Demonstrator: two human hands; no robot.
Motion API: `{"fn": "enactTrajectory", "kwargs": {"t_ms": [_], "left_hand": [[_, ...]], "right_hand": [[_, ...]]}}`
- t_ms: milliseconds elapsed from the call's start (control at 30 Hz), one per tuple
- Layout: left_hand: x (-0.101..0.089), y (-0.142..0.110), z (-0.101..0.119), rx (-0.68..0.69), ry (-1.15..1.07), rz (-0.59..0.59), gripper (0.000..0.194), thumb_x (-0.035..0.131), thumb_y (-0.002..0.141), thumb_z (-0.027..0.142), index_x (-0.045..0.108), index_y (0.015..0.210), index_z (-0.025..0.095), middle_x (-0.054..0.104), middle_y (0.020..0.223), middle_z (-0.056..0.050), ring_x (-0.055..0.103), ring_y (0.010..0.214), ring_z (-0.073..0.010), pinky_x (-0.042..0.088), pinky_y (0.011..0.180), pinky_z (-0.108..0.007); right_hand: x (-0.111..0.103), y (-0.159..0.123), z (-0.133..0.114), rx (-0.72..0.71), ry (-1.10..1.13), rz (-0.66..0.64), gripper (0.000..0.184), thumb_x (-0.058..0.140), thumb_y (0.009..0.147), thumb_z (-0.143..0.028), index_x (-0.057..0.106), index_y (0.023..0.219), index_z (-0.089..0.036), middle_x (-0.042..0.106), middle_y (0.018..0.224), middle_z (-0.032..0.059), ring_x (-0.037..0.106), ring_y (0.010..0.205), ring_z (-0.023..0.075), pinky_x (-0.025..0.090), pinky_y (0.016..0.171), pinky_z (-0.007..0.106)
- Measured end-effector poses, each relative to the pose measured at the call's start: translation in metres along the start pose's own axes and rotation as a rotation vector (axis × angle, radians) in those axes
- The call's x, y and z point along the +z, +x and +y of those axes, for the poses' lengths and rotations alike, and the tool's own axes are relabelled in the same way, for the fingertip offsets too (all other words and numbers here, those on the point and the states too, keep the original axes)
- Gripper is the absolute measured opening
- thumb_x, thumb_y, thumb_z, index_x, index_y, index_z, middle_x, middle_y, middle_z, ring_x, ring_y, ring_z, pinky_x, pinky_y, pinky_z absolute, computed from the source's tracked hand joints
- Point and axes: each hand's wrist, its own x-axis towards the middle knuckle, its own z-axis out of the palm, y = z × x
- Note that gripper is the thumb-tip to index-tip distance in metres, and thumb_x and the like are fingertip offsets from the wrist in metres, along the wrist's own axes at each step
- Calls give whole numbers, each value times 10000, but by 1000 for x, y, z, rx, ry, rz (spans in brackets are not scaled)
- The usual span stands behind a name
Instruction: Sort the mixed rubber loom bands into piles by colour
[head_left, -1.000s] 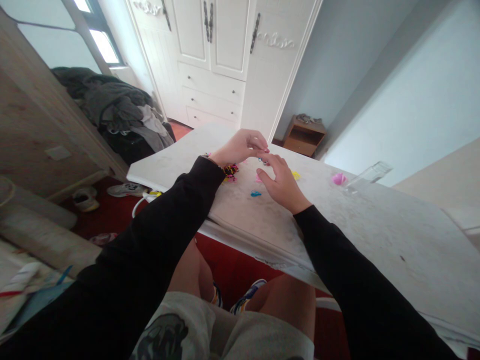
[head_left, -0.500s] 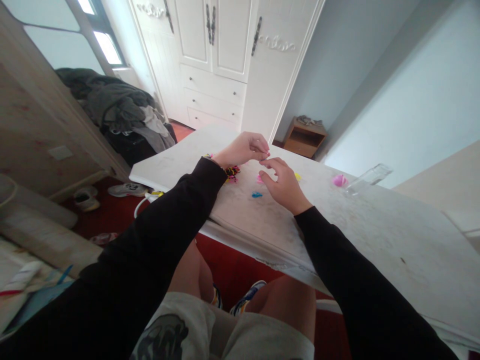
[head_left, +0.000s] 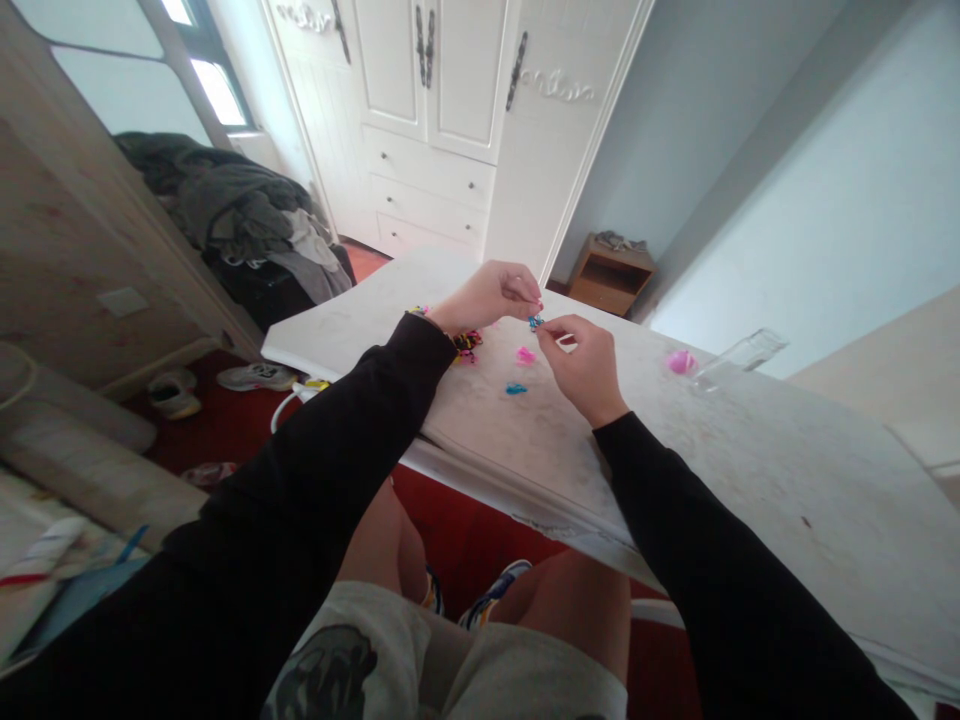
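Over the white table (head_left: 750,470), my left hand (head_left: 487,297) and my right hand (head_left: 585,365) meet in a pinch. Between their fingertips hangs a small blue piece (head_left: 535,322), too small to name, and both hands have their fingers closed on it. Under the hands lie a pink piece (head_left: 526,355) and another blue piece (head_left: 514,389). A bunch of mixed coloured pieces (head_left: 466,343) sits by my left wrist.
A pink blob (head_left: 681,361) and a clear glass tube (head_left: 739,356) lie on the table's far right. A white wardrobe (head_left: 450,120) stands behind, a small wooden nightstand (head_left: 606,270) beside it. Clothes are piled at left (head_left: 240,220). Shoes sit on the red floor (head_left: 251,377).
My right hand has risen from lying flat on the table and closed into a pinch, meeting my left fingertips on the small blue piece. The pink piece below is uncovered.
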Motion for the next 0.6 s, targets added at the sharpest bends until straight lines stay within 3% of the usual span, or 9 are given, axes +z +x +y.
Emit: {"fn": "enactTrajectory", "kwargs": {"t_ms": [233, 433, 600], "left_hand": [[0, -1, 2, -17, -8, 3, 232, 903, 725, 145, 701, 839, 124, 784, 797, -54, 757, 758, -152, 599, 743, -301], [1, -2, 4, -18, -12, -14, 204, 883, 750, 142, 702, 844, 121, 779, 792, -46, 736, 728, -124, 578, 718, -276], [1, -2, 3, -23, -28, -13, 203, 881, 734, 136, 702, 829, 131, 785, 790, -46, 738, 726, -127, 581, 711, -278]], "right_hand": [[2, -1, 1, 36, 39, -109, 94, 673, 826, -210, 700, 736, -215, 745, 712, 19, 662, 670, 188, 523, 703, 345], [2, -1, 5, 7, 88, -183, 31, 677, 835, -185, 693, 826, -210, 754, 738, 19, 696, 698, 196, 528, 712, 337], [-4, 0, 6, -34, 79, -345, 62, 729, 870, -243, 758, 831, -205, 808, 828, 48, 725, 741, 203, 554, 764, 352]]}}
